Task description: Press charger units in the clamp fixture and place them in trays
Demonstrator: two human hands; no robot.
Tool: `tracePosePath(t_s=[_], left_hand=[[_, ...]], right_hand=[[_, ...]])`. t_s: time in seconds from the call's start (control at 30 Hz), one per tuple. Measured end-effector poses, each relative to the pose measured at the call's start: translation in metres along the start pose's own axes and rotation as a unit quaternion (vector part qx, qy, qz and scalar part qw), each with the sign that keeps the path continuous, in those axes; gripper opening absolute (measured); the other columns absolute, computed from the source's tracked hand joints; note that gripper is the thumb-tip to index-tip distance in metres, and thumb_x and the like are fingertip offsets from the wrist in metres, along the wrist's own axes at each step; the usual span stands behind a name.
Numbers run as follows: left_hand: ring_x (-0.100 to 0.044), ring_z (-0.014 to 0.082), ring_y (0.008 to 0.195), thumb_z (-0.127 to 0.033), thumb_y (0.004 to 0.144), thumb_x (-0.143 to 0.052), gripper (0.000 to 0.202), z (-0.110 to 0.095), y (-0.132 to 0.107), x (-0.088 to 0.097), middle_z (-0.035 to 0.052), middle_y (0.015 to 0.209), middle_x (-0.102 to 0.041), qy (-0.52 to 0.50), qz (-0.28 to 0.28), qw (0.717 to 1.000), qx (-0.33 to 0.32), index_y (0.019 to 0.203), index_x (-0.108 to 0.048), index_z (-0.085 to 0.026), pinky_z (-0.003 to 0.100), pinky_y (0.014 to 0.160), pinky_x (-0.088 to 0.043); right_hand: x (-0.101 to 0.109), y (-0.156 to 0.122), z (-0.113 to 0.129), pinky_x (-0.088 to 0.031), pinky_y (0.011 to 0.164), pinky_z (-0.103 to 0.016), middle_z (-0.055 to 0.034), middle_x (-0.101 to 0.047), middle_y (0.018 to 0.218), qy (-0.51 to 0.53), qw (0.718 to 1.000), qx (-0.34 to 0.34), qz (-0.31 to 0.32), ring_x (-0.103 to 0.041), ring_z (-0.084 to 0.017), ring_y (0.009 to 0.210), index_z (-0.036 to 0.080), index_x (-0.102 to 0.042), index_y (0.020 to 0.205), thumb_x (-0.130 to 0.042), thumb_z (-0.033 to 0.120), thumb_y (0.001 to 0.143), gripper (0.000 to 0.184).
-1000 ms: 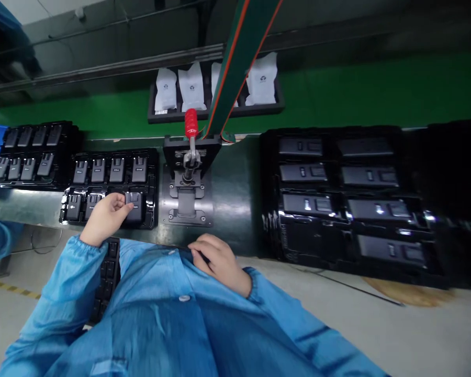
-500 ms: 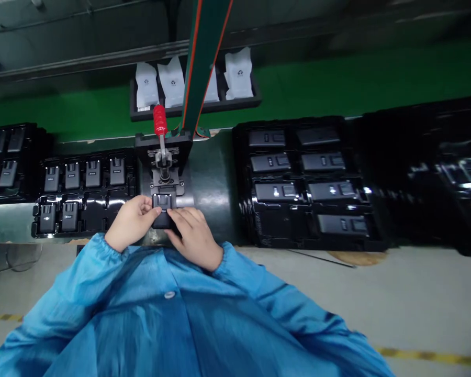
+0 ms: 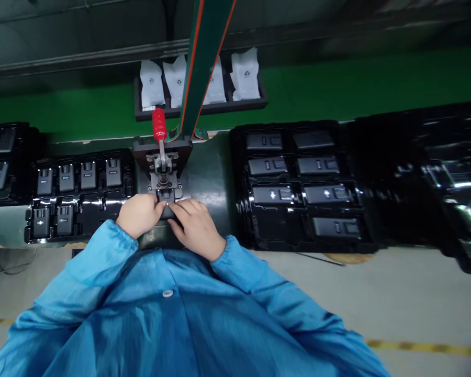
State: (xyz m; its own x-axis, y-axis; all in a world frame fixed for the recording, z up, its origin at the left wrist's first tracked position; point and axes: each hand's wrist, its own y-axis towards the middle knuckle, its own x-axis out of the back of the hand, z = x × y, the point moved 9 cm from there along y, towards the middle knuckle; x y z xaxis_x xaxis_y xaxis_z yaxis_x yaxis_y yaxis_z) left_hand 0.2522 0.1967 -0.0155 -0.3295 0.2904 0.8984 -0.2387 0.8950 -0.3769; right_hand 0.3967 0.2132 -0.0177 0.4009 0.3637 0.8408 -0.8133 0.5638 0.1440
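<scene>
Both hands meet at a metal press fixture [image 3: 163, 173] with a red-handled lever [image 3: 158, 124] in the middle of the bench. My left hand [image 3: 140, 213] and my right hand [image 3: 195, 226] pinch a small black battery pack [image 3: 166, 208] from either side, pressing it onto the fixture's base under the clamp. The fingers cover most of the pack. To the left lies a black tray [image 3: 80, 191] holding several like packs, with some pockets bare.
A second tray of packs [image 3: 0, 162] sits at far left. Black trays with longer dark parts [image 3: 298, 183] fill the right. Behind, a tray of white bags [image 3: 198, 81] rests on a green conveyor, crossed by a green strap [image 3: 204, 57]. Floor lies below.
My left hand took a pack from the left tray and carried it to the fixture. My right hand rose from my lap to join it. The pack now sits lower under both hands.
</scene>
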Motion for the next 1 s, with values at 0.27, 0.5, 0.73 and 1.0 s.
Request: tracePosePath(t_s=[0.27, 0.5, 0.73, 1.0], left_hand=[[-0.076, 0.033, 0.087, -0.053, 0.105, -0.044, 0.051, -0.004, 0.002, 0.002, 0.0172, 0.09, -0.078, 0.037, 0.008, 0.999, -0.007, 0.089, -0.079, -0.019, 0.039, 0.075, -0.056], [-0.076, 0.033, 0.085, -0.054, 0.104, -0.048, 0.047, -0.006, -0.007, 0.0, 0.0168, 0.088, -0.077, 0.049, 0.006, 0.999, -0.017, 0.09, -0.077, -0.019, 0.038, 0.074, -0.055], [-0.074, 0.0271, 0.083, -0.047, 0.104, -0.052, 0.032, 0.003, -0.045, 0.033, 0.0086, 0.088, -0.077, -0.038, -0.07, 0.996, -0.043, 0.098, -0.072, -0.023, 0.035, 0.071, -0.051], [-0.075, 0.0233, 0.079, -0.052, 0.097, -0.063, 0.028, 0.017, -0.092, 0.117, 0.0024, 0.092, -0.08, -0.162, -0.268, 0.947, -0.076, 0.105, -0.075, -0.029, 0.035, 0.073, -0.059]], right_hand=[[0.0, 0.003, -0.002, -0.046, 0.094, -0.049, -0.0147, -0.071, 0.125, -0.013, 1.0, -0.003, 0.002, -0.058, -0.032, 0.116, 0.015, -0.066, 0.139, -0.061, 0.032, 0.105, 0.038], [-0.002, 0.002, -0.001, -0.046, 0.092, -0.049, -0.0153, -0.072, 0.123, -0.029, 0.999, -0.009, 0.012, -0.058, -0.032, 0.114, 0.016, -0.065, 0.141, -0.06, 0.034, 0.106, 0.04], [0.094, -0.004, 0.016, -0.051, 0.103, -0.056, -0.0142, -0.069, 0.122, 0.065, 0.979, 0.006, -0.191, -0.063, -0.032, 0.116, 0.02, -0.067, 0.132, -0.057, 0.028, 0.102, 0.032], [0.173, 0.073, 0.051, -0.045, 0.118, -0.051, -0.015, -0.07, 0.133, 0.074, 0.97, 0.027, -0.229, -0.062, -0.031, 0.129, 0.015, -0.058, 0.141, -0.06, 0.037, 0.105, 0.042]])
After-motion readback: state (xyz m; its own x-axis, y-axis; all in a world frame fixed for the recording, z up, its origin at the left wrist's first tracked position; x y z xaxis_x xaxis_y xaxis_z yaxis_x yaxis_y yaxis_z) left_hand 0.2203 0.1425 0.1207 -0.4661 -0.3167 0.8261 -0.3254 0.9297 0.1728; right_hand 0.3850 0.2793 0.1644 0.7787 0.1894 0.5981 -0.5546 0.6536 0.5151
